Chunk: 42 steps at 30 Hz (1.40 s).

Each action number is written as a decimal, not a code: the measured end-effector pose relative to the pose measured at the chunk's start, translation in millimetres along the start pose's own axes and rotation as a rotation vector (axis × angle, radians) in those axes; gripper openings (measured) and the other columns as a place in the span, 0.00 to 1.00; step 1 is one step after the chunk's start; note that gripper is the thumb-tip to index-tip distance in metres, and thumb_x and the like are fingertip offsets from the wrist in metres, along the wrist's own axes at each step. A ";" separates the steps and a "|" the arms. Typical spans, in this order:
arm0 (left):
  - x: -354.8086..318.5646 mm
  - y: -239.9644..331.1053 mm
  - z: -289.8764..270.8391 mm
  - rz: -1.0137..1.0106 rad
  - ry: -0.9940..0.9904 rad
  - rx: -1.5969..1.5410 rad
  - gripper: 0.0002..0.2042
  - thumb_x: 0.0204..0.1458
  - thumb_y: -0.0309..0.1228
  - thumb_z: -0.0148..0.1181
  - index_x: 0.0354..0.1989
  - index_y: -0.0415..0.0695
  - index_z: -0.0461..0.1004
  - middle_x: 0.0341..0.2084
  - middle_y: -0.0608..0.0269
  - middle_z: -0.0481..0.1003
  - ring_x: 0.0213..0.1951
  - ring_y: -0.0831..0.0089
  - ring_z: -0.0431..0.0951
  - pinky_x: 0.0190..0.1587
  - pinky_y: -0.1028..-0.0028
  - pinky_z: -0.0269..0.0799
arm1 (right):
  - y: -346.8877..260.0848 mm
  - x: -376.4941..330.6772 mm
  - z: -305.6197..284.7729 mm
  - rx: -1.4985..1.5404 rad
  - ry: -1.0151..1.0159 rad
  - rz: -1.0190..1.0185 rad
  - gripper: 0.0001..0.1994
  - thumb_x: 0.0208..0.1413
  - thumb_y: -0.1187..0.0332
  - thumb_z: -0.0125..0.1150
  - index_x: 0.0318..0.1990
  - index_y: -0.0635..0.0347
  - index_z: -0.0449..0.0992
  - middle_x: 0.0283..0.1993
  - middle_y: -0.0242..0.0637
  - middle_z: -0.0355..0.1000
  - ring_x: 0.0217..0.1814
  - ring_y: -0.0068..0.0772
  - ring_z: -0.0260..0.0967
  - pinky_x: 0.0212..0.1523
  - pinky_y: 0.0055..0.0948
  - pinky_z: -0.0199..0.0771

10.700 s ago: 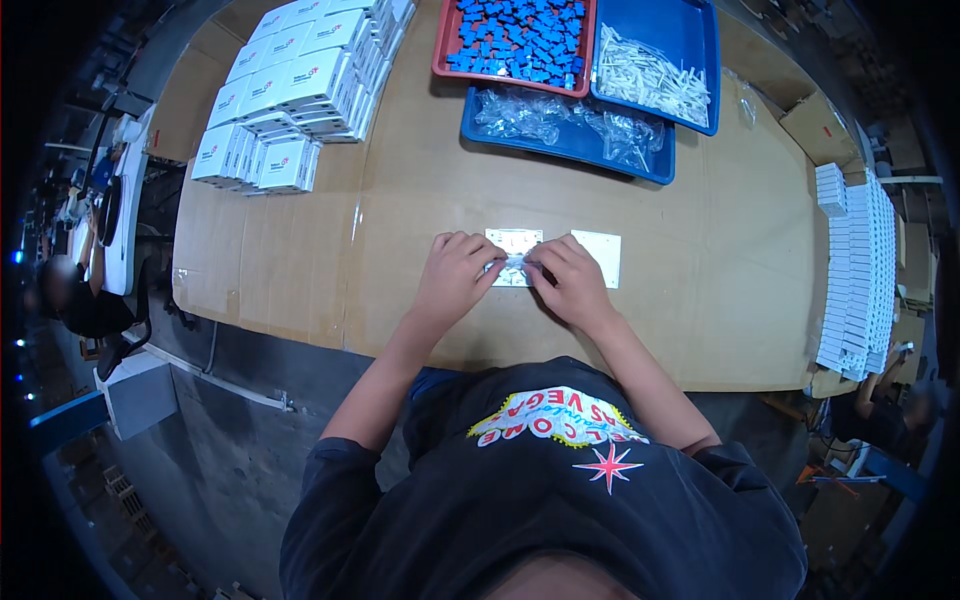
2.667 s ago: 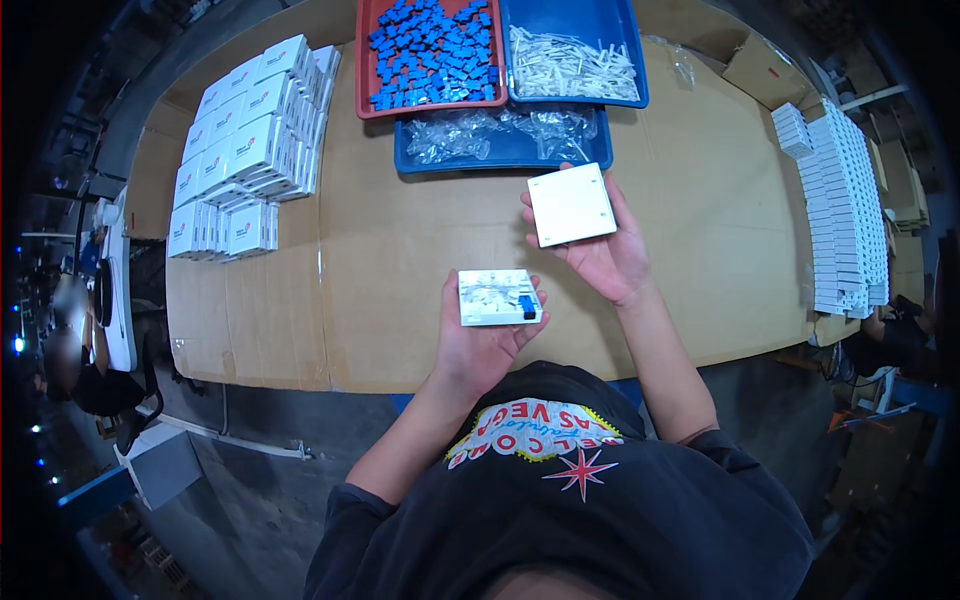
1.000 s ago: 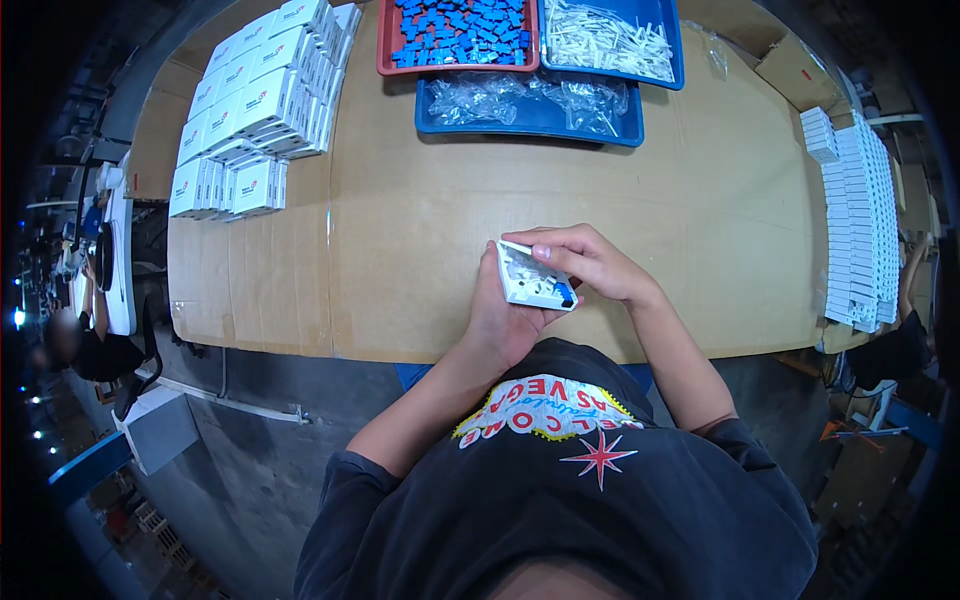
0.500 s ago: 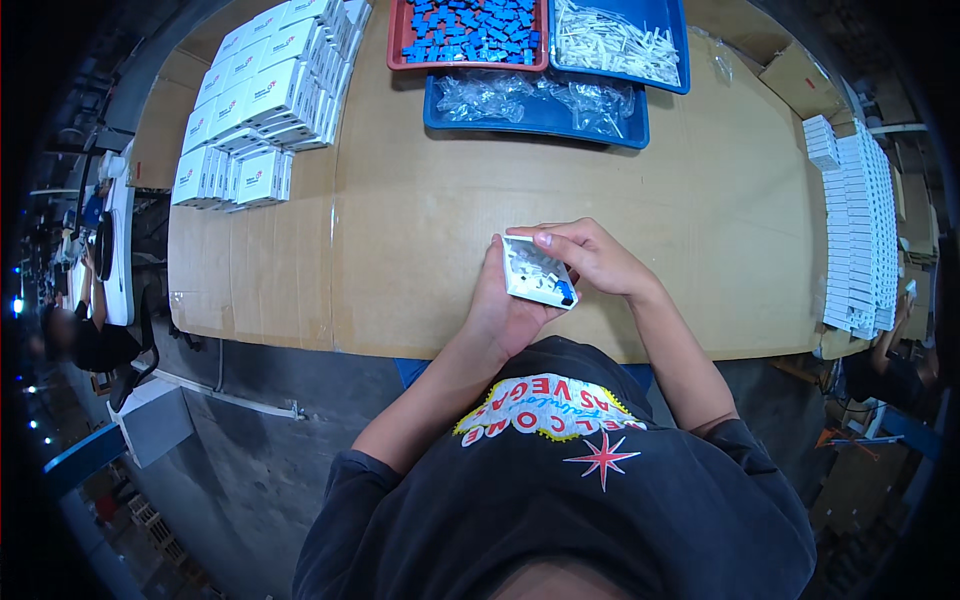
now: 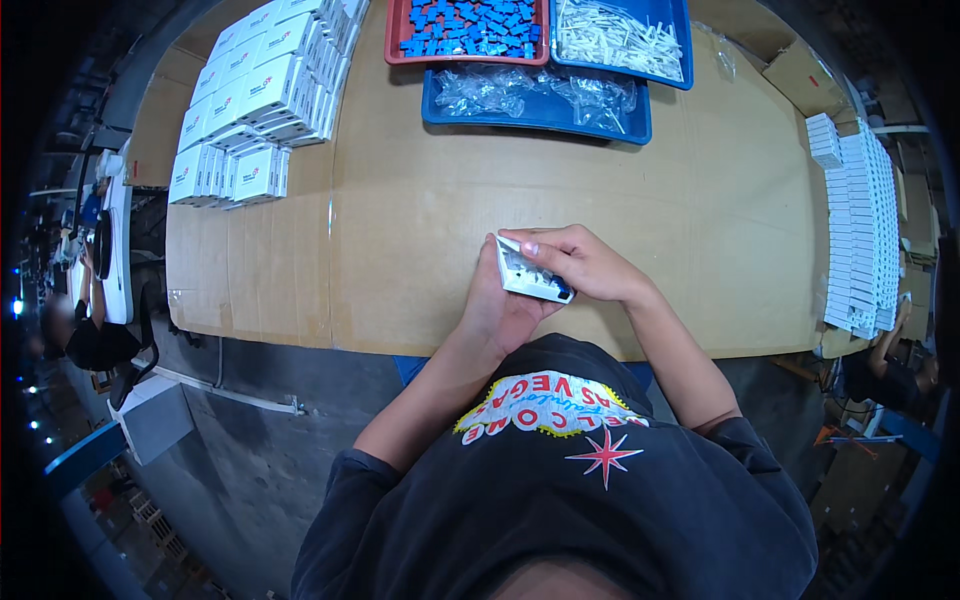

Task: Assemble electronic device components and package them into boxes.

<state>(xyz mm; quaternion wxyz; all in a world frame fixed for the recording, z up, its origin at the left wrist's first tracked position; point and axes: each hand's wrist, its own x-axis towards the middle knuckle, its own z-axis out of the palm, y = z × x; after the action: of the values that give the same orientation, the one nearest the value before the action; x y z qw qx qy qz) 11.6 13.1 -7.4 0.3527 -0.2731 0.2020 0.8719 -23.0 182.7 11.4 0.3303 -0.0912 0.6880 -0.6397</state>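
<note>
Both my hands hold one small white box [image 5: 527,275] above the near edge of the cardboard-covered table [image 5: 420,220]. My left hand [image 5: 495,310] cups it from below and behind. My right hand [image 5: 585,265] grips it from the right, fingers over its top edge. The box is tilted, and a blue part shows at its lower right corner. What is inside is hidden by my fingers.
At the far left lie stacked white boxes [image 5: 255,100]. At the far edge stand a red tray of blue parts [image 5: 470,25], a blue tray of white parts [image 5: 620,35] and a blue tray of clear bags [image 5: 540,95]. Flat white cartons [image 5: 855,220] line the right edge.
Since 2.7 s ago my hands came together from holding a tray and a white lid apart. In the last second the box stays in both hands with only small shifts.
</note>
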 end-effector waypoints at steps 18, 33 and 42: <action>-21.4 10.7 17.5 0.078 0.063 0.125 0.42 0.65 0.73 0.24 0.65 0.50 0.67 0.55 0.57 0.75 0.54 0.62 0.79 0.54 0.56 0.77 | -3.2 -11.0 16.6 -0.357 0.002 -0.306 0.26 0.68 0.59 0.61 0.71 0.58 0.70 0.77 0.52 0.62 0.80 0.54 0.57 0.76 0.41 0.58; -31.0 30.3 42.7 0.437 -0.192 0.569 0.23 0.71 0.33 0.54 0.69 0.34 0.66 0.55 0.58 0.77 0.53 0.77 0.78 0.54 0.73 0.77 | -11.0 -19.0 1.1 0.300 0.469 -0.232 0.18 0.71 0.68 0.61 0.63 0.67 0.76 0.52 0.36 0.80 0.54 0.23 0.76 0.57 0.25 0.76; -41.9 39.9 34.3 0.514 -0.316 0.802 0.22 0.70 0.32 0.57 0.67 0.32 0.67 0.55 0.56 0.78 0.54 0.75 0.78 0.57 0.72 0.76 | -9.8 -37.8 -1.0 0.332 0.383 -0.363 0.16 0.66 0.66 0.68 0.53 0.69 0.77 0.46 0.36 0.80 0.47 0.20 0.76 0.50 0.22 0.76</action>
<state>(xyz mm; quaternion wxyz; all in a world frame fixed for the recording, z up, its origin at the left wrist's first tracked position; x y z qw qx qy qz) -3.6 -16.1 51.3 0.2300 0.0779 0.5261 0.8150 2.4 202.6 33.4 0.0854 -0.0353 0.5962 -0.7975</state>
